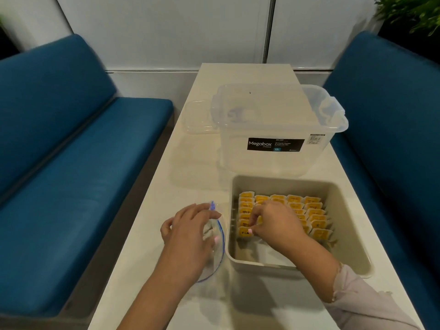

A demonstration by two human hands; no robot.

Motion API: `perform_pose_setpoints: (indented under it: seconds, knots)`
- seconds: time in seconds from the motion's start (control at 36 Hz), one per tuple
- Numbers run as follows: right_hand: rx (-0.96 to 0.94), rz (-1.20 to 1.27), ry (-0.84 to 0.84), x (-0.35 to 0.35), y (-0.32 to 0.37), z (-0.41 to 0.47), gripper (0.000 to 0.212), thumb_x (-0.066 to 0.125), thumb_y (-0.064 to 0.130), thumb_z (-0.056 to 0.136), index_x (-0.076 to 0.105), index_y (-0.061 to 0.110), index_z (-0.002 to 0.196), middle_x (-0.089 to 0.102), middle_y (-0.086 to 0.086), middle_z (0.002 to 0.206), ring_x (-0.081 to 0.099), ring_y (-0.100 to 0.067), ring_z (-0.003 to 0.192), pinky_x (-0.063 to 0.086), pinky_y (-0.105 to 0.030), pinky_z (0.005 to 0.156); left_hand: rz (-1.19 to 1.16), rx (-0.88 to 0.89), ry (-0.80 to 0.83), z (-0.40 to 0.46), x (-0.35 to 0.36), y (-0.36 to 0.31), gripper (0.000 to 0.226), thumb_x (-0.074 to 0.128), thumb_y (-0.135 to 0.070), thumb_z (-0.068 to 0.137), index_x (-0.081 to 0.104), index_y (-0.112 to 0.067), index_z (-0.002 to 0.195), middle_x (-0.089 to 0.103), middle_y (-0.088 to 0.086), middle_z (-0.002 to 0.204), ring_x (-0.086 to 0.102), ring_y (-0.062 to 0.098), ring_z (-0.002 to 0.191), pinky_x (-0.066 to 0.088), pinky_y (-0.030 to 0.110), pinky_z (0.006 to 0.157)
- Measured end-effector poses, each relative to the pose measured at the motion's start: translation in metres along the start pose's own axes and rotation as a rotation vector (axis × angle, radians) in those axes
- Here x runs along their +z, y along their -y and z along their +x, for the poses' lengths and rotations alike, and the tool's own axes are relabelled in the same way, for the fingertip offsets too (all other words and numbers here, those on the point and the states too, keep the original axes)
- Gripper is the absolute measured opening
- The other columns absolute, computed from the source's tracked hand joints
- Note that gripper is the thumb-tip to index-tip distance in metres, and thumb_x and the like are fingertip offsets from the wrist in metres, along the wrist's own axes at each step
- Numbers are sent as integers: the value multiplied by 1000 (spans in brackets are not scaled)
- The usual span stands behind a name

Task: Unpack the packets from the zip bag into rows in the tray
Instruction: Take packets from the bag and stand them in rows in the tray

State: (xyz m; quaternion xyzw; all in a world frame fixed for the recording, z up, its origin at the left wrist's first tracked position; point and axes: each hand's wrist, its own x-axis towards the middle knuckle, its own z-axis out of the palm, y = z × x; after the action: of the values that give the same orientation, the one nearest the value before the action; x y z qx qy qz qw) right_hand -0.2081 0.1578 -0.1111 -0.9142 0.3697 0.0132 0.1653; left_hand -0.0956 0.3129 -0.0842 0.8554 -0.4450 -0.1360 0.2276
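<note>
Yellow-labelled packets (295, 210) stood in overlapping rows across the far part of the beige tray (352, 234), near part of the floor bare. Right hand (273, 222) was down inside the tray at the second row from the left, fingers curled and pinching what looked like one packet beside the front packet (245, 232) of the leftmost row. Left hand (190, 234) lay on the clear zip bag (219, 246), just left of the tray on the table (166, 186), fingers loosely bent over its mouth; couldn't tell if it gripped the film or only pressed it.

Risks, as I judged them:
- Packets leaned on each other. A knuckle nudging a neighbour on the way in or out could domino a row.
- Front packets had nothing bracing them on the near side, so they could tip flat.
- Bag film was slack; if the left hand let go, the mouth could collapse.
- Contents of the bag weren't readable, so the remaining count was unknown.

Clear storage box (281, 129) behind the tray wasn't in the way.
</note>
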Motion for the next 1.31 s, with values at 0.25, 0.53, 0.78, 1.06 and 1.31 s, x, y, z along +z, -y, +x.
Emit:
perform_pose_setpoints:
  seconds: [0.25, 0.53, 0.78, 1.06, 1.31]
  knots:
    - [-25, 87, -41, -13, 10, -1, 11, 69, 42, 81, 65, 32, 85, 47, 15, 72, 53, -10, 77, 39, -25, 64, -47, -93, -90, -7, -20, 39, 33, 55, -5, 87, 60, -36, 97, 38, -11, 142, 29, 12, 134, 24, 21, 102]
    - [-307, 79, -15, -9, 72, 3, 18, 57, 32, 90, 69, 31, 102, 68, 7, 97, 60, -15, 96, 38, -24, 78, -11, -153, 14, -16, -15, 51, 54, 59, -10, 84, 47, -30, 133, 38, -16, 144, 40, 2, 128, 21, 6, 99]
    - [-548, -215, 228, 28, 113, 9, 27, 50, 10, 91, 67, 17, 111, 69, -4, 107, 60, -23, 101, 36, -28, 77, -48, -146, -4, -16, -10, 57, 66, 49, 8, 81, 44, -27, 137, 37, -16, 144, 35, -3, 131, 8, -7, 92]
    - [-445, -279, 340, 60, 133, 4, 23, 52, 19, 92, 59, 6, 109, 62, -14, 108, 61, -31, 100, 45, -35, 76, -59, -143, -22, -17, -8, 57, 62, 48, 6, 83, 43, -24, 138, 36, -13, 146, 34, 0, 133, 7, -4, 95]
    - [-394, -287, 311, 62, 134, 5, 22, 48, 14, 93, 59, 6, 111, 63, -14, 111, 61, -32, 104, 46, -36, 83, -60, -140, -30, -18, -7, 58, 63, 49, 5, 83, 43, -25, 138, 36, -14, 146, 35, 0, 132, 8, -4, 94]
